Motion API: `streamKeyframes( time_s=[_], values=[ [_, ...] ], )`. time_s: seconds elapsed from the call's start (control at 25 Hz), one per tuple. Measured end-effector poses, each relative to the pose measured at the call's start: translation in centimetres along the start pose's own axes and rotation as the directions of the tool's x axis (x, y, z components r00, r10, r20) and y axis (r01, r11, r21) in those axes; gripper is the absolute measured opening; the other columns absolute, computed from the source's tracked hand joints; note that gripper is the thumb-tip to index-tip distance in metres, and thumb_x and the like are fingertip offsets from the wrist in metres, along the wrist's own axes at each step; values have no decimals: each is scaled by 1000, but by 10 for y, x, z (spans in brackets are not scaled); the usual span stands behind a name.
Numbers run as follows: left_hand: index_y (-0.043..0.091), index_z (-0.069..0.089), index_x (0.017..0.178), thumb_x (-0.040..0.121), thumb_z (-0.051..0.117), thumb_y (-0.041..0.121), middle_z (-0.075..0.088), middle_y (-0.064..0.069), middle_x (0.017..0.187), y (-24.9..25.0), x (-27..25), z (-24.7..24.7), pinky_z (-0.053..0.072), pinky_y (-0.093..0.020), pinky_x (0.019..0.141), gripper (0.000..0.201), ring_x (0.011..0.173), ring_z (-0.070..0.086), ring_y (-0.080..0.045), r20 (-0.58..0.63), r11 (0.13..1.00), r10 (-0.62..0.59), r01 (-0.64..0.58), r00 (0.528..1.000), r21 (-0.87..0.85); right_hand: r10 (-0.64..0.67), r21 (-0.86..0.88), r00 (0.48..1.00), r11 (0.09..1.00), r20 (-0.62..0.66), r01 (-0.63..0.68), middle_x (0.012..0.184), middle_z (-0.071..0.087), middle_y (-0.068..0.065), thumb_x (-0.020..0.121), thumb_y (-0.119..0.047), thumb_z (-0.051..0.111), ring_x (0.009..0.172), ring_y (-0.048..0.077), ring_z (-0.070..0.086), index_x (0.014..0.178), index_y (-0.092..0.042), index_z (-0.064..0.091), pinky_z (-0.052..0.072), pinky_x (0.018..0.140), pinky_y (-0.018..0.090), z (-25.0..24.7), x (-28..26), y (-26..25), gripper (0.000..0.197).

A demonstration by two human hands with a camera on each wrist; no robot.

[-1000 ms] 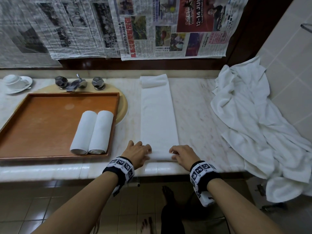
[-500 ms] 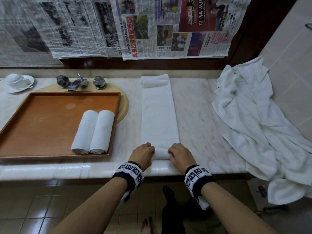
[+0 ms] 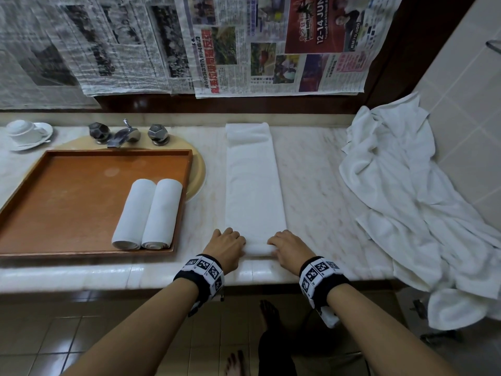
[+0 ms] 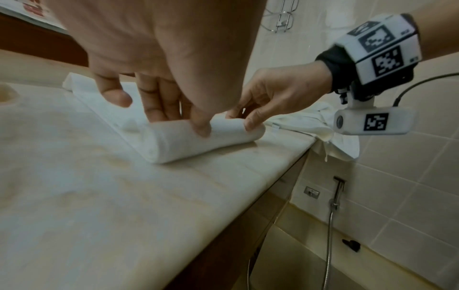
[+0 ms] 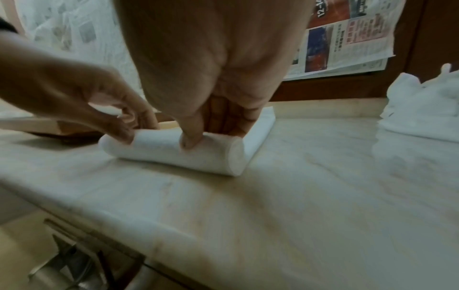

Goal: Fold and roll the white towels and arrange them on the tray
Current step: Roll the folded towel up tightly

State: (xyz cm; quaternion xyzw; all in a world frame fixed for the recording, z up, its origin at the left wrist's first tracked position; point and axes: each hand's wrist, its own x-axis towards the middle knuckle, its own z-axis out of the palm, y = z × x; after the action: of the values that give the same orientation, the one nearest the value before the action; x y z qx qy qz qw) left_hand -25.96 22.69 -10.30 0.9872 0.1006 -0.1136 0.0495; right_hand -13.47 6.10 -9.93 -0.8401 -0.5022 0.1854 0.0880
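Marble counter [image 3: 320,185] runs under newspaper [image 3: 271,44] taped along the wall, with a tap [image 3: 124,134] and a cup on its saucer [image 3: 25,132] at the far left. On the wooden tray [image 3: 67,185] I count two rolled towels [image 3: 147,214] lying side by side and touching, so that part looks done. In front of me a third towel, folded into a long strip [image 3: 253,180], stretches away toward the wall, its far end turned up in a small fold. My left hand [image 3: 226,248] and right hand [image 3: 288,249] curl their fingers over the near end, thumbs tucked against the short roll [image 4: 198,137] forming there; both grip the cloth, one toward each end of the roll. I judge this roll barely begun, with most of the strip left flat. At the right, a heap of loose towels [image 3: 406,199] spills off the counter edge; how many pieces it holds I cannot tell, but they remain to be folded, rolled and set on the tray.
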Motion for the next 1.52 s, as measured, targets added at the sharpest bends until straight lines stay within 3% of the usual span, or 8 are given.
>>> streamKeyframes(
  time_s=[0.2,0.4,0.52,0.64,0.8,1.08,1.36,1.52],
  values=[
    [24,49,125,101,45,24,66,-1,114,-4,0,-11,35,-38,92,24,103,53,-23,60,995,6,0,998,-99,90,226,995,969,36,-96,108,62,3,91,-10,60,99,22,59,112,-16,62,47,87,30,-9,-1,3,22],
    [21,60,118,96,51,12,57,0,114,4,9,-14,36,-30,80,26,104,52,-22,-48,996,-40,35,998,-87,71,82,980,995,-188,-56,105,59,3,90,-8,61,100,21,53,100,-9,71,49,75,33,6,7,-1,14],
    [11,62,111,87,47,-5,55,-5,108,14,7,-8,42,-31,72,32,97,52,-24,-66,986,-50,39,997,-165,-32,-5,961,999,-276,32,87,62,6,78,1,67,83,25,59,89,-10,69,48,59,32,17,4,-13,15],
    [8,65,102,88,50,7,59,-5,103,17,2,1,47,-32,74,20,99,53,-24,-116,975,-82,55,990,-217,-70,-50,957,997,-281,58,74,60,0,60,-7,82,69,20,60,73,-13,66,49,49,26,18,1,-17,22],
    [8,61,110,88,63,24,56,-5,111,16,2,7,47,-32,83,27,108,50,-22,-112,973,-71,44,991,-228,-60,-35,976,998,-209,53,81,61,2,46,-2,86,73,22,60,82,-12,64,50,53,27,18,1,-16,43],
    [8,57,113,91,53,16,57,-9,113,6,8,6,41,-31,89,23,104,49,-26,-57,996,29,-33,998,-87,-26,-42,1000,999,-2,26,122,52,5,84,6,52,114,22,46,127,-11,52,43,92,31,4,4,-10,45],
    [10,51,125,94,50,6,58,-10,117,-5,9,1,41,-30,88,32,106,51,-25,34,970,60,-50,998,-238,47,106,997,993,68,-54,116,50,5,93,-3,49,88,16,46,125,-17,46,37,77,24,3,3,-6,35],
    [6,59,121,98,44,8,58,-13,118,-3,22,-3,40,-32,91,28,110,51,-28,90,984,11,5,996,-179,-31,-75,977,997,-210,15,103,59,8,80,2,60,93,27,57,107,-9,63,46,71,34,10,5,-14,29]
  ],
)
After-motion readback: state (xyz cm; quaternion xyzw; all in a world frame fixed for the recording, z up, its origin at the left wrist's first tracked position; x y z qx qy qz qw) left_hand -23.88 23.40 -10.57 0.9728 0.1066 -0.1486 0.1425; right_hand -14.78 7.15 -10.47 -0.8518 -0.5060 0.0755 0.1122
